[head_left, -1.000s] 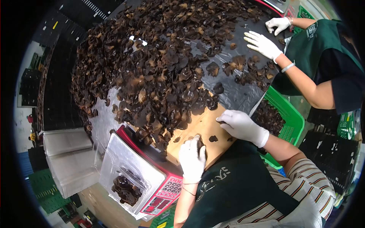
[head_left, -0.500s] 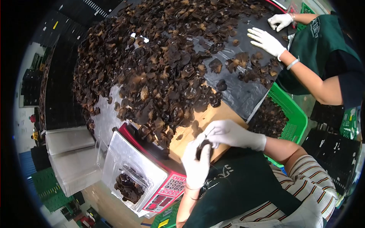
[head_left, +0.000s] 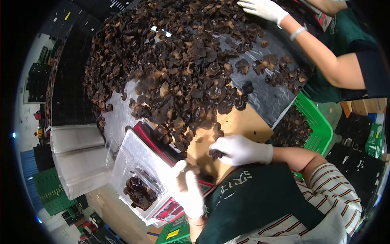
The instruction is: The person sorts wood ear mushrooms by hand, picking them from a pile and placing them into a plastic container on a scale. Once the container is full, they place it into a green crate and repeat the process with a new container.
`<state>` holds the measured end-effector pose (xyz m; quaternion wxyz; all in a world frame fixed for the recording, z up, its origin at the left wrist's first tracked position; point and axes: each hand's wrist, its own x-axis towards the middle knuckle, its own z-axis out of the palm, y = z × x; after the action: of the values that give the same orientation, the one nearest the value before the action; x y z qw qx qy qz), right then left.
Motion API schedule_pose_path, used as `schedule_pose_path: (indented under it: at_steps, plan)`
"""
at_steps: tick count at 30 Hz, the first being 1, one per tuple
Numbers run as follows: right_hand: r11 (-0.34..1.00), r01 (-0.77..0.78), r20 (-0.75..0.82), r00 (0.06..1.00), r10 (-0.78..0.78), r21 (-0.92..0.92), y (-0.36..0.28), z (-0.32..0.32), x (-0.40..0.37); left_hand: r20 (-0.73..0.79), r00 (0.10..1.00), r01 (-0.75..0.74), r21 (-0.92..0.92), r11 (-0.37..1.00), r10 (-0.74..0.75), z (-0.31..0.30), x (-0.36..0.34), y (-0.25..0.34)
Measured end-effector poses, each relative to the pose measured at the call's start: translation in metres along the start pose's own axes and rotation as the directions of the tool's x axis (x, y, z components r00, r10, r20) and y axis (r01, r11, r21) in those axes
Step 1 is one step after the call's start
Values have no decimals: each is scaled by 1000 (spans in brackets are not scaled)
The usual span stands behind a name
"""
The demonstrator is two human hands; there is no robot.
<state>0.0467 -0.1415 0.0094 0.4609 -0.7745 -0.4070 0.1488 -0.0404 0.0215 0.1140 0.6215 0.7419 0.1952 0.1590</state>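
My right hand, white-gloved, is closed on a small dark wood ear mushroom piece above the wooden board. Over the keypad side of the red scale is my left hand, also gloved. Motion smears its fingers, and I cannot make out whether anything is in them. Left of that hand, a clear plastic tray rests on the scale's metal plate, with a clump of wood ear mushrooms in it. A large heap of wood ear mushrooms spreads from the board across the table.
Stacked clear trays stand at the left beside the scale. A green basket of mushrooms is below the table's right edge. A co-worker's gloved hand reaches over the far end. Black plastic sheeting covers part of the table.
My hands have parted: the left moved down and left over the scale, the right stayed over the board with dark mushroom in its fingers. The co-worker's hand reached farther away. The view shifted slightly.
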Motion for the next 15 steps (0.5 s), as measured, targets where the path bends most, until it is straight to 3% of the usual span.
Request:
schedule_pose_path:
  at_steps: [1,2,3,4,5,6,7,9,12,15]
  plan:
    - [953,-182,23,983,182,242,-15,-22,1,54,998,9,-22,1000,-7,4,-1,-6]
    - [909,-247,45,968,246,336,-15,-32,1,161,985,-91,158,983,65,3,0,-16]
    - [852,-309,69,948,309,422,-15,-40,-1,279,960,-30,243,969,-40,3,0,-23]
    - [806,-384,76,916,394,450,-16,-47,-4,296,953,0,199,980,-60,10,0,-28]
    - [705,-447,173,887,427,550,-14,-53,-9,317,945,31,154,988,-79,19,1,-31]
    - [587,-505,270,855,444,633,-12,-60,-13,380,925,-119,236,964,21,24,4,-30]
    - [454,-557,368,819,441,695,-11,-64,-17,405,913,-147,198,969,56,29,5,-29]
    - [477,-518,347,847,402,711,-14,-60,-20,434,894,69,109,992,-110,37,3,-26]
    - [518,-422,284,901,327,744,-20,-47,-16,501,852,143,54,988,-150,40,1,-38]
    - [529,-461,354,887,297,712,-17,-38,-8,432,889,154,38,987,-155,35,4,-34]
